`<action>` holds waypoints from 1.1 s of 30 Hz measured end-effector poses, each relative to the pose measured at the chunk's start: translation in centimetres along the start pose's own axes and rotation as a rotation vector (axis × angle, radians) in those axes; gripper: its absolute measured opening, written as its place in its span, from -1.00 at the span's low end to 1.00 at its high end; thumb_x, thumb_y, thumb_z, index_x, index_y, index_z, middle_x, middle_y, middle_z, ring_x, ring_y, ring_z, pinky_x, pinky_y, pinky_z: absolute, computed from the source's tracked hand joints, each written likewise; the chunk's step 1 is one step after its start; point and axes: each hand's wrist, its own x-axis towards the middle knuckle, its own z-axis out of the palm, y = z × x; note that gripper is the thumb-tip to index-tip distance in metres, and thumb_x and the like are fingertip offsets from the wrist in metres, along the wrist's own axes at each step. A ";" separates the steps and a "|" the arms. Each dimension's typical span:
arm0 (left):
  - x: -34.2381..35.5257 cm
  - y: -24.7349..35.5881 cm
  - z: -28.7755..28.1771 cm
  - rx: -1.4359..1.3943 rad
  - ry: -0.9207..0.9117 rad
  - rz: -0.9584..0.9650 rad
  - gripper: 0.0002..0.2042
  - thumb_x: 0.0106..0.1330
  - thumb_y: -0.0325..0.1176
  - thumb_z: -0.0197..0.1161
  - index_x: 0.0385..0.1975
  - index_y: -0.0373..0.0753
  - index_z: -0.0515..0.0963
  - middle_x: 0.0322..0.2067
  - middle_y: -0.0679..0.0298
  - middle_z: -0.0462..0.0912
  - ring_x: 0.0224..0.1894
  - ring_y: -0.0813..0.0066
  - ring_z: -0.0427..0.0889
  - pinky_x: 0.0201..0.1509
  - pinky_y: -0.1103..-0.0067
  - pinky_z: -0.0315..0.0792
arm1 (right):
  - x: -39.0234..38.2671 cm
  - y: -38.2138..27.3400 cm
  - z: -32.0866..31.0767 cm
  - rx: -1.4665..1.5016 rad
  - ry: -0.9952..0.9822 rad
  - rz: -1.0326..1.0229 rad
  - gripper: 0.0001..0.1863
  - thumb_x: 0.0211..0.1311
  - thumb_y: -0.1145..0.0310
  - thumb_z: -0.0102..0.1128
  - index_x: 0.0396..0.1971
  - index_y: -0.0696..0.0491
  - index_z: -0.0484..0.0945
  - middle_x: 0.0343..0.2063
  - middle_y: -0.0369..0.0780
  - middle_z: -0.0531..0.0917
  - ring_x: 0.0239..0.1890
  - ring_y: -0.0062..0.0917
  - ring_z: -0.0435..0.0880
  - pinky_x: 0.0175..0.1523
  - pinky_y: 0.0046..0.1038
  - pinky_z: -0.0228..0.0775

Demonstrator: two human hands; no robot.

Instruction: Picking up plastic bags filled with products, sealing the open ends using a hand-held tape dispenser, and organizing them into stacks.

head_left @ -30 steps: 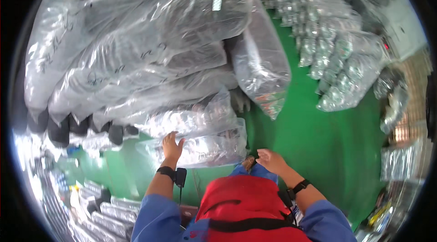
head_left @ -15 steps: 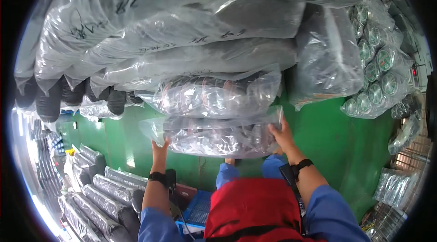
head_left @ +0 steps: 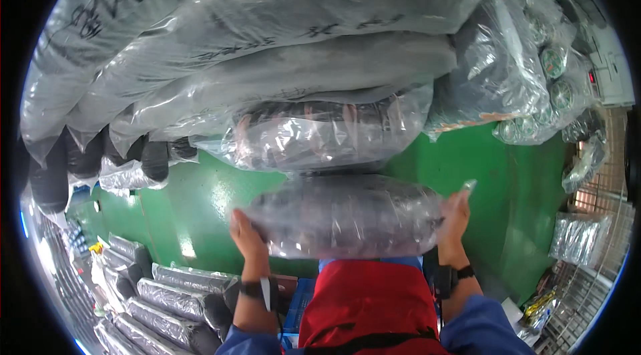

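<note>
A long clear plastic bag [head_left: 354, 215], filled with dark contents I cannot make out, lies level across the space before my body. My left hand [head_left: 248, 235] is closed on its left end, thumb up at the side. At the other end my right hand [head_left: 455, 221] grips the bag's gathered film, and a loose tip of plastic sticks out above the fingers. Just beyond, a similar bag [head_left: 327, 131] with banded dark bundles inside rests against the big stack.
Large grey rolls in plastic [head_left: 294, 68] are piled across the far side. A squarish plastic-wrapped package [head_left: 494, 68] and bagged spools [head_left: 561, 94] stand at the right. Black wrapped rolls [head_left: 173, 295] lie at lower left, near a blue crate [head_left: 299, 305]. Wire racking [head_left: 587, 281] lines the right.
The bag has come off the spot beside the similar bag, up and closer to my body. Both hands moved with it, and the right one now grips gathered film.
</note>
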 end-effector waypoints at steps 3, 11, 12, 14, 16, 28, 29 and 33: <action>-7.4 0.5 -0.3 0.014 0.056 0.093 -0.58 0.46 -0.10 0.04 -0.03 -0.42 0.33 -0.10 0.13 0.46 -0.10 0.44 0.47 -0.04 0.50 0.42 | -1.6 -2.5 -6.1 0.137 0.128 0.079 -0.60 0.45 0.07 -0.02 -0.56 0.01 0.35 -0.73 -0.40 0.26 -0.67 -0.65 0.21 -0.50 -0.52 0.11; -18.1 -6.7 7.3 -0.006 -0.199 0.089 -0.54 0.43 -0.03 0.03 -0.01 -0.39 0.34 -0.11 0.10 0.45 -0.09 0.35 0.44 0.04 0.39 0.37 | 5.2 -0.9 -22.2 0.370 0.203 -0.102 -0.61 0.43 0.08 0.00 -0.58 -0.04 0.32 -0.77 -0.40 0.18 -0.72 -0.65 0.18 -0.53 -0.50 0.07; -18.7 -8.8 8.7 0.309 -0.148 0.158 -0.58 0.43 -0.07 0.03 -0.08 -0.40 0.38 -0.20 0.10 0.48 -0.17 0.34 0.48 -0.05 0.39 0.40 | 6.6 -0.1 -24.4 0.257 0.244 -0.016 -0.61 0.42 0.06 0.01 -0.59 -0.06 0.32 -0.76 -0.41 0.19 -0.72 -0.65 0.18 -0.53 -0.51 0.07; -19.9 -12.8 11.0 0.879 -0.079 0.460 -0.63 0.42 -0.15 0.03 -0.24 -0.44 0.47 -0.40 0.12 0.54 -0.35 0.34 0.54 -0.22 0.39 0.48 | 8.1 2.1 -28.1 0.057 0.327 0.127 -0.59 0.41 0.02 0.02 -0.61 -0.09 0.31 -0.74 -0.43 0.20 -0.71 -0.66 0.18 -0.53 -0.52 0.06; -21.8 -15.0 11.3 0.784 -0.265 0.362 -0.66 0.41 -0.21 0.01 -0.33 -0.45 0.49 -0.49 0.15 0.55 -0.40 0.36 0.55 -0.28 0.40 0.47 | 8.0 4.3 -31.1 0.170 0.405 0.262 -0.56 0.39 -0.02 0.04 -0.64 -0.11 0.30 -0.73 -0.45 0.20 -0.70 -0.68 0.18 -0.54 -0.54 0.03; -27.5 -14.0 6.8 1.039 -0.772 0.441 -0.74 0.28 -0.30 0.15 -0.33 -0.45 0.56 -0.51 0.07 0.62 -0.42 0.30 0.60 -0.31 0.35 0.43 | 3.1 -1.1 -42.7 -0.856 -0.591 0.777 -0.36 0.27 -0.25 0.03 -0.49 0.11 0.65 -0.60 -0.19 0.64 -0.54 -0.49 0.58 -0.34 -0.38 0.40; -27.6 -14.3 6.4 1.074 -0.832 0.566 -0.75 0.26 -0.32 0.15 -0.33 -0.44 0.57 -0.52 0.05 0.63 -0.43 0.24 0.62 -0.31 0.34 0.43 | 4.3 -2.6 -43.1 -1.079 -0.905 0.810 -0.39 0.26 -0.26 0.03 -0.42 0.06 0.68 -0.60 -0.16 0.65 -0.42 -0.44 0.65 -0.22 -0.37 0.45; -27.6 -15.0 4.1 1.260 -0.809 0.344 -0.75 0.18 -0.38 0.17 -0.23 -0.43 0.59 -0.41 -0.07 0.67 -0.30 0.02 0.68 -0.22 0.35 0.50 | 13.7 -2.5 -38.8 -0.990 -0.709 0.050 -0.39 0.23 -0.20 0.12 0.01 0.04 0.56 -0.20 -0.05 0.69 -0.11 -0.26 0.66 -0.01 -0.28 0.46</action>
